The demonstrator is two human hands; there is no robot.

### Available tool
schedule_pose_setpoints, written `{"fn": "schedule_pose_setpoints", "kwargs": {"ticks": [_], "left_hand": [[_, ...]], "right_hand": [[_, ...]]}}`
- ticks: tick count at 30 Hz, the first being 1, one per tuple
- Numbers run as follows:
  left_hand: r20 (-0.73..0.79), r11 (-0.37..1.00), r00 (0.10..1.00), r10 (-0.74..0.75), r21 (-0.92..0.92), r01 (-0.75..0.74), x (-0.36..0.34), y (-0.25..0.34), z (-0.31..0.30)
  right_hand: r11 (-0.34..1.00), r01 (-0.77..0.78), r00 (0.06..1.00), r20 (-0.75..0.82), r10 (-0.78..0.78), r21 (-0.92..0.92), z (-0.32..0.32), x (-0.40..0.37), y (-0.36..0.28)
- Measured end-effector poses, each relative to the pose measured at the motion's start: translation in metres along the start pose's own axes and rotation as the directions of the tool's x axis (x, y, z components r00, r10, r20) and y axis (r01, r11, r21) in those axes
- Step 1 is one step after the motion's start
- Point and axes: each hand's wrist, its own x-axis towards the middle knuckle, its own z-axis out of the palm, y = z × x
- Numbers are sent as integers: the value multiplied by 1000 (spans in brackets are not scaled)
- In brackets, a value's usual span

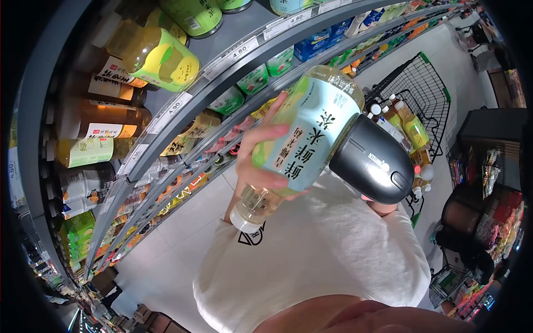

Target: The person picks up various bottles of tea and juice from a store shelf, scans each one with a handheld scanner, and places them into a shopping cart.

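Note:
My left hand [261,158] is closed around a bottle of pale yellow tea [316,133]. The bottle is tilted, its white cap pointing down to the left, and its light blue label with dark Chinese characters faces me. Against the bottle's lower right side, overlapping the label's edge, is a black handheld barcode scanner [372,161]. My right hand [382,206] is shut on the scanner from beneath, mostly hidden behind its body. Both are held up in front of my white T-shirt.
Shelves of bottled drinks [161,58] with price tags [240,51] curve along the left and top. A black wire shopping cart [427,83] stands at the right, with several bottles [413,130] in it. Pale floor tiles [166,244] show at lower left.

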Motion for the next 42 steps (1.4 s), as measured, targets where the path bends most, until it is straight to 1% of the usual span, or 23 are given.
{"fn": "schedule_pose_setpoints", "kwargs": {"ticks": [6,7,9,10,12,14,15,17,20,24,26,27,29,30,32,33,34,36,37,38,39,41,42], "left_hand": [[37,997,999,34,63,-36,0,1,-3],[22,998,999,36,56,-38,0,0,-3],[7,998,999,39,49,-39,2,1,-2],[6,998,1000,21,59,-21,3,3,-3],[5,998,1000,1,69,-2,3,4,-5],[142,987,990,17,154,-39,-1,1,-12],[144,988,989,17,152,-39,-4,3,-15],[122,985,990,-66,168,45,-12,7,-20],[37,993,999,21,112,-25,-12,-1,-14],[-65,997,998,-13,77,18,-19,-4,-15],[-11,976,984,181,-121,-180,-13,-17,-18],[-10,976,983,182,-118,-182,-12,-10,-16],[-88,996,992,-85,-44,82,-8,10,-9],[-87,996,993,-85,-39,82,-8,8,-11],[18,994,997,75,76,-76,-8,-1,-12],[-66,996,996,60,71,-55,-8,4,-3],[-62,996,996,56,68,-52,-10,1,2],[-30,986,986,166,20,-165,-12,-2,8],[-170,952,937,-304,-79,295,-17,20,8],[-161,952,939,-305,-79,296,-13,21,2],[-36,985,986,-164,42,166,-9,19,-4],[249,966,964,90,215,-146,-4,15,-10],[248,967,965,89,210,-144,-7,19,-6]], "right_hand": [[994,-35,995,-94,26,-101,-2,-7,2],[995,-67,997,-34,69,70,-4,-2,1],[907,-152,987,106,120,393,-6,11,0],[907,-152,987,106,120,393,-3,11,8],[895,109,988,48,-143,432,6,10,26],[890,121,985,60,-163,440,10,13,38],[884,134,980,70,-185,448,11,15,40],[870,161,969,91,-228,465,12,20,43],[848,196,949,123,-291,493,14,25,47],[813,238,909,173,-379,531,15,32,51],[792,260,884,194,-425,552,15,37,53],[779,271,870,203,-449,565,16,40,53],[750,292,840,216,-498,594,19,48,52],[735,301,824,221,-521,608,20,52,50],[708,315,795,231,-560,633,20,58,47],[696,320,782,236,-578,643,19,59,45],[684,327,769,238,-594,652,19,61,43],[660,339,742,242,-626,670,15,66,37],[647,348,727,241,-643,678,13,69,34],[634,358,713,238,-660,686,11,73,30],[621,366,699,236,-675,693,9,76,26],[598,378,668,239,-704,706,3,81,18],[588,381,652,244,-718,713,-1,84,14]]}}
